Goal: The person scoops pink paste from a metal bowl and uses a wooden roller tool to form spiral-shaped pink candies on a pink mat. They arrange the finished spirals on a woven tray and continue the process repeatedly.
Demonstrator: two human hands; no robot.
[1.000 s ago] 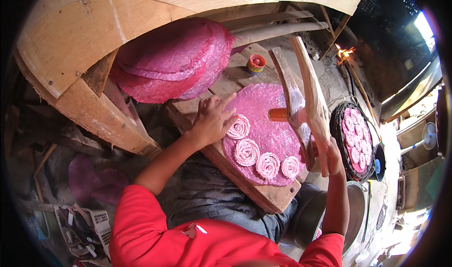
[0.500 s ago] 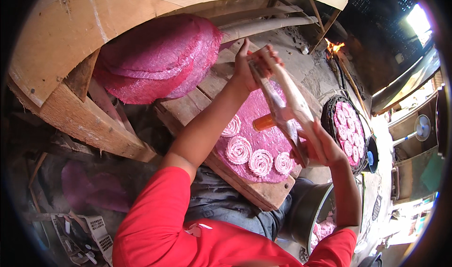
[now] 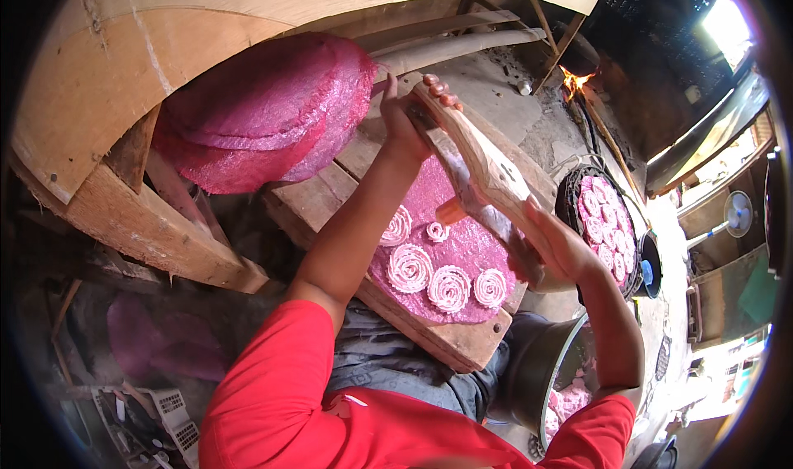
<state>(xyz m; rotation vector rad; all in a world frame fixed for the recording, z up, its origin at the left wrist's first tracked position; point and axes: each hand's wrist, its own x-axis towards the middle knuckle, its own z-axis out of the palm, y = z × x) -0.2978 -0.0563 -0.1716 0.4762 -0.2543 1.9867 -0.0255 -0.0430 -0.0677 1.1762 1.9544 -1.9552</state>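
Observation:
A wooden hand press (image 3: 483,161) made of two long bars slants over a round pink mat (image 3: 438,190). Around its upper end are the fingers of my left hand (image 3: 406,123), its thumb sticking up. At the lower end my right hand (image 3: 562,244) grips the bars, with part of its fingers hidden behind them. An orange nozzle (image 3: 450,211) juts from the press toward the mat. Several pink and white dough swirls, one of them a full spiral (image 3: 449,289), lie along the mat's near side. Beside the nozzle sits a much smaller swirl (image 3: 438,232).
The mat rests on a low wooden board (image 3: 467,342). Stacked pink mats (image 3: 264,109) stand at left under a curved wooden table (image 3: 206,27). A dark round tray (image 3: 568,190) of swirls is at right, near a bucket (image 3: 529,361) of pink dough. A fire (image 3: 576,80) burns farther back.
A small new swirl has appeared on the mat near the nozzle. The press and both hands have shifted slightly, and the nozzle now tilts differently.

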